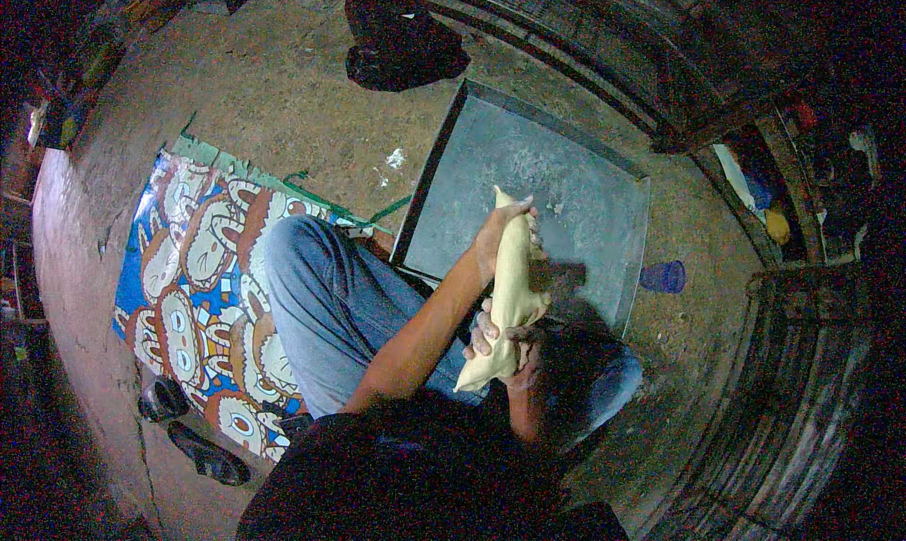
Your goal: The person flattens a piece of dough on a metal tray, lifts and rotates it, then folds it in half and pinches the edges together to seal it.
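A long, pale lump of dough (512,272) hangs over the near part of a square metal tray (472,173) and my lap. My left hand (502,228) is closed around its far end, with a tapered tip of dough sticking out past the fingers. Lower down, my right hand (517,350) grips the near end, its fingers curling round the left side. Below that hand the dough narrows to a drooping point. White floury smears mark the tray's dark bottom.
A cartoon-print mat (203,286) lies under my bent leg (326,286) on the left. Dark sandals (208,454) rest beside it. A purple cup (663,278) stands right of the tray. A black plastic bag (406,55) sits beyond it, and slatted wooden furniture (783,399) lines the right.
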The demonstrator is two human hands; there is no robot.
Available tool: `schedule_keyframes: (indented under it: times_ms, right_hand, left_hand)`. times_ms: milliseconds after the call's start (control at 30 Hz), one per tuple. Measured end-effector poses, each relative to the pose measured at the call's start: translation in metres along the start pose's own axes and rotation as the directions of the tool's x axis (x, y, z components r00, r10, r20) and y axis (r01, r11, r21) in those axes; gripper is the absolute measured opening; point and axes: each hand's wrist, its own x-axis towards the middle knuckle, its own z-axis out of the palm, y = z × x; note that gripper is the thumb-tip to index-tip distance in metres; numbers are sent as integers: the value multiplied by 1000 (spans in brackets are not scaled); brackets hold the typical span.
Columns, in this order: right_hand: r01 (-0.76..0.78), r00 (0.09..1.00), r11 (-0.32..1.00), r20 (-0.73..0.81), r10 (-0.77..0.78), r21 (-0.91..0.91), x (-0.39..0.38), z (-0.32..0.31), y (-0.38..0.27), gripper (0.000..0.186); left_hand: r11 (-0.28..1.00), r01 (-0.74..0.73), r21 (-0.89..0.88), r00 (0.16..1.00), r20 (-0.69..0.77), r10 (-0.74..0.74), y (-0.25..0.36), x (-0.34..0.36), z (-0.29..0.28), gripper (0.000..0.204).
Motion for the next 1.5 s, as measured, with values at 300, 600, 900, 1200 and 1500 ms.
schedule_keyframes:
  times_ms: [300, 600, 900, 1200, 1500]
  right_hand:
    - [-99, 995, 995, -15, 99, 23, -6, -13, 18, 64]
    - [-126, 992, 991, 14, 126, 46, -18, -14, 33, 59]
    - [-112, 992, 992, -55, 116, 63, -35, -7, 50, 50]
    - [-313, 937, 818, -300, 181, -483, -44, 9, 42, 46]
    - [-440, 877, 592, -466, 120, -675, -76, 15, 46, 50]
  left_hand:
    - [1000, -1, 31, 999, -36, 3, 14, -3, -11, 26]
    - [995, -72, 73, 992, -95, 79, 27, -5, -11, 25]
    - [972, -70, 222, 971, -208, 118, 5, -10, -2, 46]
    - [976, -184, 117, 956, -211, 206, 27, -10, -22, 34]
    - [992, -126, 18, 988, -88, 127, 60, -7, -42, 32]
